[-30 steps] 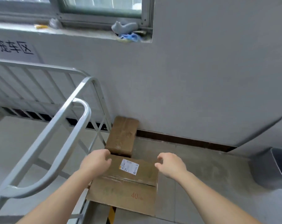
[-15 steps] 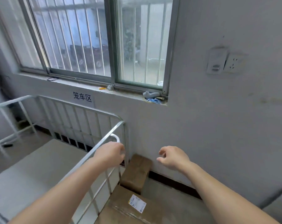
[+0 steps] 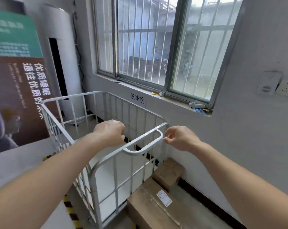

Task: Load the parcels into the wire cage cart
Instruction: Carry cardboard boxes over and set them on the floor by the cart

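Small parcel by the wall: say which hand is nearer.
Right. The right hand hangs above the small parcel; the left hand is over the wire cage cart, farther off.

Daylight pours through the barred window (image 3: 164,47), which is washed out near its top. The walls are evenly lit, with soft, faint shadows. The poster (image 3: 16,80) at the left edge is motion-blurred, the cart (image 3: 135,152) sharper. Wide-angle distortion bends straight lines near the edges.
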{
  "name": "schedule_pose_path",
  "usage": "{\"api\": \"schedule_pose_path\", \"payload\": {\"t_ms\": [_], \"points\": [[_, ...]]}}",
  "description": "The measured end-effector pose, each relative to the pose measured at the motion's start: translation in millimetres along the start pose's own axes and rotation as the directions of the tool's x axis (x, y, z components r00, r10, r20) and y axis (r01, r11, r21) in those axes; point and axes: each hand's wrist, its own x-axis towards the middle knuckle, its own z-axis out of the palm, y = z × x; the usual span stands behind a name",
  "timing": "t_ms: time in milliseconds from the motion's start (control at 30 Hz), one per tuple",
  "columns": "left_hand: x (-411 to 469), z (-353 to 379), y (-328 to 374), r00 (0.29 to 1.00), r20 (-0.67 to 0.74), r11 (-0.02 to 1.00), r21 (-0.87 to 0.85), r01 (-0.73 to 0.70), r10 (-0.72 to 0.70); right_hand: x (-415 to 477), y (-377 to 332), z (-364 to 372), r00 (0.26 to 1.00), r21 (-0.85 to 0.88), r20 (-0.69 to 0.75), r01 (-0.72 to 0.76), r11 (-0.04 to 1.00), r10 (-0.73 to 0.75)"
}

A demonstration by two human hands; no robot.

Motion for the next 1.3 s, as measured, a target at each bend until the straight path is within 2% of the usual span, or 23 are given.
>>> {"api": "schedule_pose_path", "payload": {"t_ms": [267, 400, 500, 667, 800, 1033, 1167, 1300], "points": [[-139, -34, -45, 0.971, 0.026, 0.971, 0.044, 0.237, -0.238, -47, -84, 9, 0.964, -0.031, 0.068, 0.259, 0.965, -0.257], [-208, -39, -46, 0.920, 0.010, 0.920, 0.022, 0.391, -0.392, -77, -118, 20, 0.909, -0.032, 0.107, 0.408, 0.912, -0.403], [-274, -38, -36, 0.850, 0.038, 0.851, 0.011, 0.525, -0.525, -112, -141, 29, 0.827, -0.021, 0.175, 0.545, 0.838, -0.534], [-390, -26, -25, 0.697, 0.071, 0.700, 0.019, 0.714, -0.713, -180, -187, 57, 0.650, 0.014, 0.286, 0.732, 0.681, -0.704], [-494, -19, -22, 0.539, 0.083, 0.543, 0.036, 0.839, -0.838, -242, -237, 85, 0.494, 0.060, 0.360, 0.835, 0.548, -0.792], [-672, -23, -15, 0.289, 0.057, 0.290, 0.013, 0.957, -0.956, -366, -335, 129, 0.189, 0.152, 0.426, 0.949, 0.276, -0.885], [-767, -18, -19, 0.149, 0.061, 0.150, -0.001, 0.989, -0.987, -438, -394, 161, 0.084, 0.200, 0.454, 0.960, 0.194, -0.887], [-857, -5, -32, 0.030, 0.075, 0.030, 0.001, 1.000, -0.997, -510, -449, 192, -0.002, 0.295, 0.491, 0.941, 0.164, -0.871]]}}
